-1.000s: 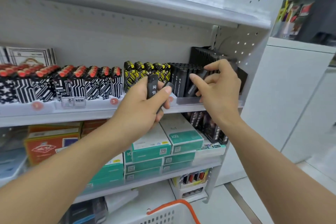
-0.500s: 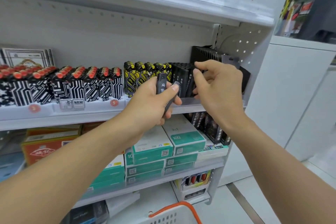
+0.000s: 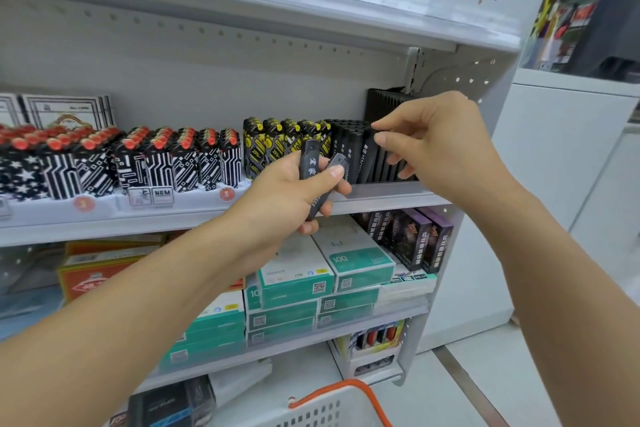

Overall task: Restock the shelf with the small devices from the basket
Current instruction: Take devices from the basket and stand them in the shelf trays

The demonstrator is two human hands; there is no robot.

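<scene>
Two dark devices (image 3: 317, 173) sit upright in the left hand (image 3: 294, 194), gripped by thumb and curled fingers, just before the shelf (image 3: 381, 199). The right hand (image 3: 440, 152) pinches the top of a black device (image 3: 369, 159) standing in the shelf row. The basket (image 3: 332, 406) is below.

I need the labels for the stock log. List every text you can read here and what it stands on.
"100": top of a teal and white box on the lower shelf.
"NBM": small price tag on the shelf rail under the black and white lighters.
"3": round red sticker on the same rail.
White characters on the dark devices gripped by the left hand: too blurred to read.
Yellow and black packs: print unreadable.
</scene>
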